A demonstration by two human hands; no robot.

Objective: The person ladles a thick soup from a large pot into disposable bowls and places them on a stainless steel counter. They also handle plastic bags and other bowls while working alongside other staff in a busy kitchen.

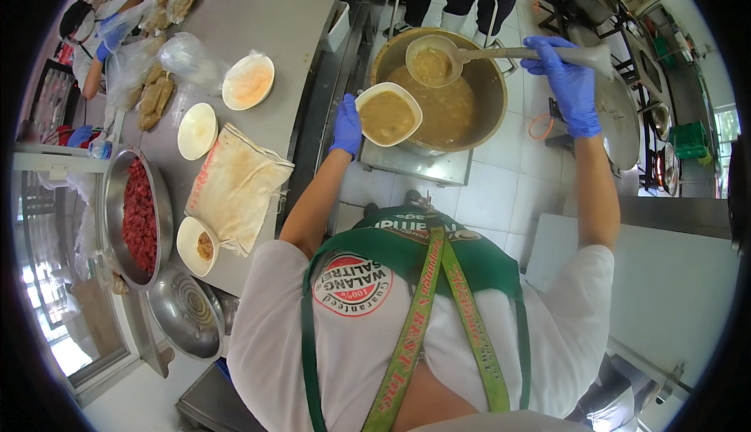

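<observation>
My left hand (347, 127), in a blue glove, grips the side of a white bowl (361, 107) filled with thick brown stew. My right hand (565, 84), gloved too, is closed round the long grey handle of a ladle (501, 54). Some stew lies in the ladle's cup, which is above the far part of a large metal pot (497, 123). Brown stew (454, 115) fills much of this pot. The bowl is beside the ladle cup, over the pot's near left rim, and the two look slightly apart.
On the steel table (289, 17) at left are white bowls (249, 82), a folded cloth (242, 186), bagged food (156, 100) and a basin of red meat (141, 213). The pot stands on a low metal cart (438, 168). Other people stand beyond it and at far left. Stoves line the right.
</observation>
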